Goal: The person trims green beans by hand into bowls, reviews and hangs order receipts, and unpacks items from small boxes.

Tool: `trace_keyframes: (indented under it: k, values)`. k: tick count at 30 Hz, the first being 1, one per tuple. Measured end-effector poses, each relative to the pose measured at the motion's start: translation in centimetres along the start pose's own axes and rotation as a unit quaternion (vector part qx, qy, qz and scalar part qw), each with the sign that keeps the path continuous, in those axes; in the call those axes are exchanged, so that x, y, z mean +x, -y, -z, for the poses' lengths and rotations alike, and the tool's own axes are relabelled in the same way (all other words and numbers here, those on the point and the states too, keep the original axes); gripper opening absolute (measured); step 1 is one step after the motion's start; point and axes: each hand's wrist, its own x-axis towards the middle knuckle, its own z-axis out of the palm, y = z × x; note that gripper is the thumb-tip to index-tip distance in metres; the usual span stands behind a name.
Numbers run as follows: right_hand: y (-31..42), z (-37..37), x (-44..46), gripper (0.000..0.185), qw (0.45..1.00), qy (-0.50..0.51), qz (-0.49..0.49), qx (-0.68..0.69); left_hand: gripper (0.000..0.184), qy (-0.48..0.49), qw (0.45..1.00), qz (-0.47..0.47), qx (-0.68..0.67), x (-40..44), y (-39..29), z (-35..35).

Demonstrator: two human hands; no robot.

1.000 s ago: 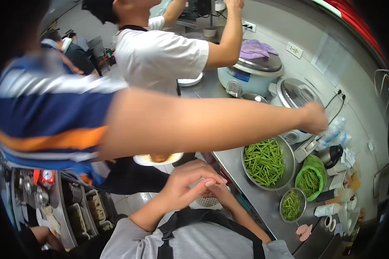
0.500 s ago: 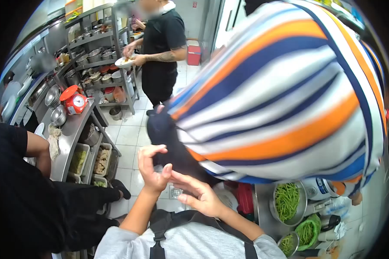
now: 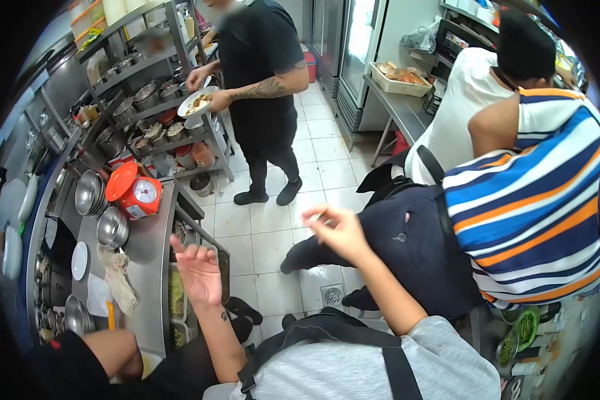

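My left hand is raised palm up beside the steel counter, its fingers apart and loosely bent, with nothing in it. Over the tiled floor, my right hand hangs in the air with loosely curled fingers, and I see nothing held in it. The two hands are well apart, and neither touches anything. Nearest the left hand are a container of chopped greens under the counter and a cloth on top. Beyond the right hand are a co-worker's dark trousers.
A red kitchen scale and steel bowls stand on the left counter. Ahead, a person in black holds a plate of food. Two people bend at the right, near bowls of green beans. A floor drain lies ahead.
My hands were close together and have separated, left hand to the left, right hand to the right. The striped-shirt person now appears farther right, and the view shows more floor.
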Motion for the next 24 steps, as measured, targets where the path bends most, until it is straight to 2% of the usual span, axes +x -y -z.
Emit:
trace_keyframes:
  k: [1, 2, 3, 5, 6, 7, 8, 9, 11, 12, 13, 15, 17, 19, 20, 22, 24]
  values:
    - [-0.9, 1.1, 1.7, 0.017, 0.992, -0.070, -0.050, -0.090, 0.032, 0.039, 0.999, 0.018, -0.021, 1.3, -0.2, 2.6]
    - [-4.6, 2.1, 3.5, 0.019, 0.985, -0.138, -0.020, -0.098, 0.029, 0.078, 0.995, 0.035, -0.043, 2.5, 0.0, 4.4]
    - [-4.3, 1.4, 4.6, 0.020, 0.981, -0.195, -0.024, 0.010, 0.031, 0.003, 0.991, 0.100, -0.092, 3.7, 1.2, 4.7]
    - [-5.3, 1.1, 7.0, 0.028, 0.977, -0.204, -0.062, 0.025, 0.032, -0.074, 0.976, 0.190, -0.076, 5.5, 5.4, 5.6]
    - [-7.3, 1.0, 8.4, 0.031, 0.974, -0.188, -0.058, 0.114, 0.031, -0.014, 0.968, 0.251, -0.027, 6.8, 7.5, 6.7]
    - [-9.3, 0.7, 10.2, 0.034, 0.962, -0.176, -0.050, 0.202, 0.027, 0.003, 0.953, 0.299, -0.045, 7.9, 9.6, 7.6]
    - [-9.2, -1.2, 12.6, 0.036, 0.950, -0.236, -0.057, 0.198, 0.026, 0.024, 0.936, 0.346, -0.065, 9.4, 11.5, 7.6]
    - [-10.9, -1.8, 15.0, 0.033, 0.952, -0.239, -0.024, 0.187, 0.025, 0.025, 0.934, 0.352, 0.056, 11.7, 12.6, 7.5]
    - [-16.0, -2.4, 19.9, 0.031, 0.942, -0.296, -0.029, 0.155, 0.031, 0.031, 0.894, 0.338, 0.294, 16.6, 14.7, 7.2]
    - [-19.7, -1.4, 21.8, 0.030, 0.936, -0.314, -0.095, 0.126, 0.041, 0.059, 0.879, 0.334, 0.336, 19.4, 14.9, 7.5]
    - [-23.8, -0.6, 23.5, 0.028, 0.924, -0.330, -0.162, 0.101, 0.042, 0.079, 0.870, 0.299, 0.384, 22.0, 14.9, 6.3]
    - [-31.5, 1.2, 25.4, 0.031, 0.874, -0.385, -0.275, 0.110, 0.038, 0.121, 0.848, 0.241, 0.456, 27.0, 14.8, 5.3]
    - [-33.7, 3.1, 25.7, 0.030, 0.874, -0.312, -0.353, 0.123, 0.029, 0.128, 0.837, 0.224, 0.482, 31.6, 13.4, 4.9]
    - [-36.4, 5.3, 26.1, 0.030, 0.879, -0.313, -0.354, 0.056, 0.023, 0.104, 0.819, 0.181, 0.535, 35.6, 12.5, 6.3]
    - [-37.1, 6.8, 26.3, 0.030, 0.879, -0.315, -0.357, 0.021, 0.024, 0.067, 0.820, 0.176, 0.540, 37.4, 12.1, 8.0]
    - [-36.8, 11.7, 27.9, 0.028, 0.872, -0.319, -0.370, 0.035, 0.029, -0.023, 0.812, 0.183, 0.553, 40.3, 12.7, 13.2]
    - [-35.7, 17.3, 30.6, 0.028, 0.846, -0.353, -0.398, 0.039, 0.029, -0.090, 0.784, 0.240, 0.565, 41.8, 13.4, 22.8]
